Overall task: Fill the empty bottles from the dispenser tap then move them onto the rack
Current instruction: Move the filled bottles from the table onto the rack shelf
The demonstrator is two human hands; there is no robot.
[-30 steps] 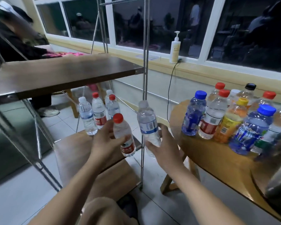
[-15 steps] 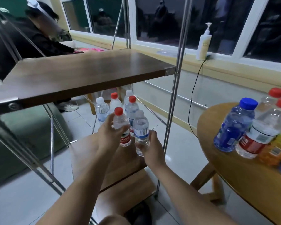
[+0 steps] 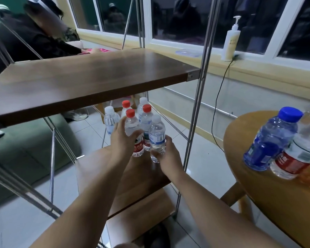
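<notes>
Red-capped bottle point(image 3: 132, 123) — left fingers point(image 3: 120, 124) curl around it.

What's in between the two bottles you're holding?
In the head view, another red-capped bottle shows in the gap, standing a little farther back on the shelf.

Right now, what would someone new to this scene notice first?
Two hands in the rack: the left hand grips a red-capped bottle and the right hand a white-capped bottle, at the middle shelf, in front of four more bottles. To the right, a blue-capped bottle stands among others on the round table.
</notes>
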